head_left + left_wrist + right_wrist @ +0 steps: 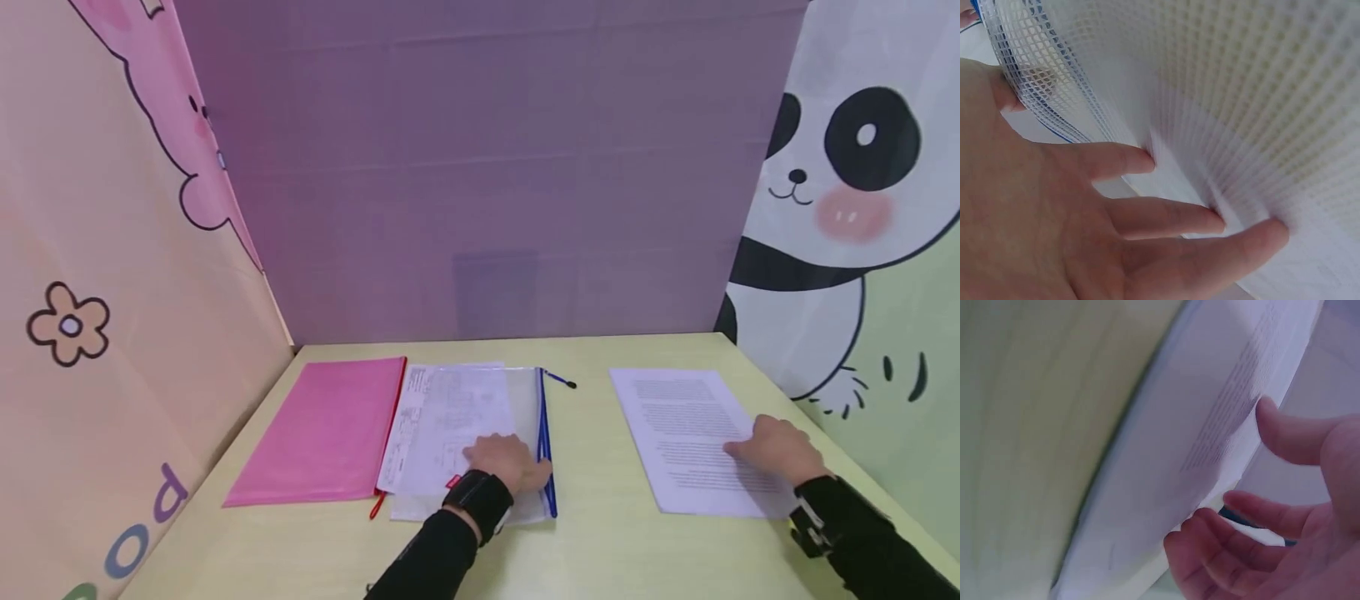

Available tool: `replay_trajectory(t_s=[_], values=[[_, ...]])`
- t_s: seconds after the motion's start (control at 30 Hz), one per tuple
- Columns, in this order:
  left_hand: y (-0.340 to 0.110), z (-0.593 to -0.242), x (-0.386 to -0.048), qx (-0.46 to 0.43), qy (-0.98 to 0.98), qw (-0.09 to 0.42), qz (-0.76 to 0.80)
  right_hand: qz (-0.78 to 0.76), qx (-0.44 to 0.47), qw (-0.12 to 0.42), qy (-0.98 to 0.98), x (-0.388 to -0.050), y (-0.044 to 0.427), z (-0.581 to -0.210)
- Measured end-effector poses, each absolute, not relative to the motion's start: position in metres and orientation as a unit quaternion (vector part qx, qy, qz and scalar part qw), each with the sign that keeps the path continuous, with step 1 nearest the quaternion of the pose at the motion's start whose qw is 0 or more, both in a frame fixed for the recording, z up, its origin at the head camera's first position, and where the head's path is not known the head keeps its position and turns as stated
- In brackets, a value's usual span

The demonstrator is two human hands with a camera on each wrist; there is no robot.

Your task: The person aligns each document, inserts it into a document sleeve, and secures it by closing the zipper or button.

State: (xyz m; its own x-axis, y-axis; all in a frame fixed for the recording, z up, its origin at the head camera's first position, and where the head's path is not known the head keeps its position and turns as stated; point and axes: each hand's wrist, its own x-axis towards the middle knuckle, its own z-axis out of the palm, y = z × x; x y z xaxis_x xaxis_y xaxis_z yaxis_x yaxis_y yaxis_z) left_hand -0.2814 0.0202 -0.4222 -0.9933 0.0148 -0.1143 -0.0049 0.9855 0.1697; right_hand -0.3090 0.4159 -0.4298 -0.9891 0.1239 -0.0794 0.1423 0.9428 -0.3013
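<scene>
The left hand rests on a clear mesh zip pouch with papers showing through it, its thumb beside the blue zip edge. In the left wrist view, the spread fingers of the left hand press into the mesh. At the right, the right hand touches the right side of a printed white paper lying on the table. Up close, the right hand has its thumb against the paper and its other fingers loosely bent at the edge; no pinch shows.
A pink zip folder with a red zip lies left of the mesh pouch. The pouch's blue zip cord sticks out at its top right. A purple backdrop stands behind the table, with patterned cloths at both sides.
</scene>
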Motion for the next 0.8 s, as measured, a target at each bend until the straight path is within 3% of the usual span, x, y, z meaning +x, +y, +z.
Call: replay_trajectory(t_s=[0.27,0.47,0.8], values=[[0.023,-0.418,-0.278,-0.018,0.994,0.059,0.091,-0.198,0.073,0.067,0.975,-0.316,0.436,-0.427],[0.024,-0.417,-0.280,-0.023,0.991,0.076,0.106,-0.264,0.128,0.102,0.951,-0.317,0.436,-0.430],[0.024,-0.415,-0.280,-0.033,0.989,0.073,0.121,-0.315,0.143,0.110,0.932,-0.324,0.453,-0.433]])
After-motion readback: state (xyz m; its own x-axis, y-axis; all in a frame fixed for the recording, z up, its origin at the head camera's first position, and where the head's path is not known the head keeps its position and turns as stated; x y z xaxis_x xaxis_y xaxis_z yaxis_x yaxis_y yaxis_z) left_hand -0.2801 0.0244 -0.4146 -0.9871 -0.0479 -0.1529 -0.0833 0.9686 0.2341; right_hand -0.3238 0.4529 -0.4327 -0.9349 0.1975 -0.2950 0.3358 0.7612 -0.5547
